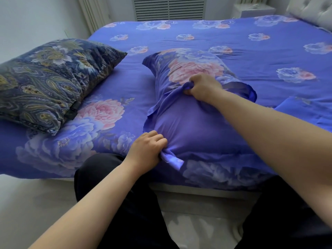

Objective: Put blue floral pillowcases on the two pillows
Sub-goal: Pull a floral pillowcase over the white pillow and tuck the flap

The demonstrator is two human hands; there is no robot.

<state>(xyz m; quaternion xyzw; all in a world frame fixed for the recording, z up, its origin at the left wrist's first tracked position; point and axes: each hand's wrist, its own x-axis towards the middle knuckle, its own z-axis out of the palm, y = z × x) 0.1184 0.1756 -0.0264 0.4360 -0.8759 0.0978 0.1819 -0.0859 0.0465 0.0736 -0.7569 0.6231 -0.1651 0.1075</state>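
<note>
Two hands work one pillow [194, 123] near the bed's [233, 38] front edge: left hand [146, 153] pinches a pillowcase [195, 65] corner, right hand [203, 85] clutches a bunched fold. One second pillow [45, 81], in dark paisley, lies left, uncovered. Blue floral sheet covers the bed; white walls, one vent [168, 8], tufted headboard [310, 9] behind.

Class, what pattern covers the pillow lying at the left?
Dark navy paisley with gold-olive flowers on the left pillow, seen in the head view.
</note>
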